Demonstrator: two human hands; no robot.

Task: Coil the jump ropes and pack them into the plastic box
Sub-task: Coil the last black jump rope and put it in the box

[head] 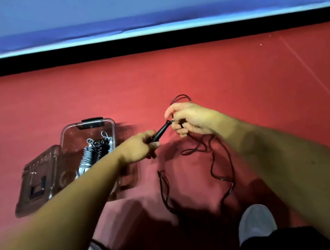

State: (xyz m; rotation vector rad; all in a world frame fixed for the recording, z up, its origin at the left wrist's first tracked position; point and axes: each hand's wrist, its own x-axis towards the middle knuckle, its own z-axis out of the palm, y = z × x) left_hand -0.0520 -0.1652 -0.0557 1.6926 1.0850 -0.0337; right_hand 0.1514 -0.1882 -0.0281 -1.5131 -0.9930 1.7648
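My left hand point(139, 147) grips the black handle point(161, 130) of a black jump rope, held above the red floor. My right hand point(191, 119) pinches the thin black cord right at the handle's tip, with a small loop point(179, 98) sticking up behind its fingers. The rest of the black rope point(221, 172) hangs down and lies in loose curves on the floor between my arms. To the left stands the clear plastic box point(68, 135), open, with a coiled grey rope point(88, 156) and a coiled black rope point(99, 148) inside. My left forearm hides the box's near part.
The box's clear lid point(37, 181) lies flat on the floor just left of the box. My two white shoes point(255, 220) show at the bottom edge. A black strip point(147, 43) and blue mat run along the far side of the red floor.
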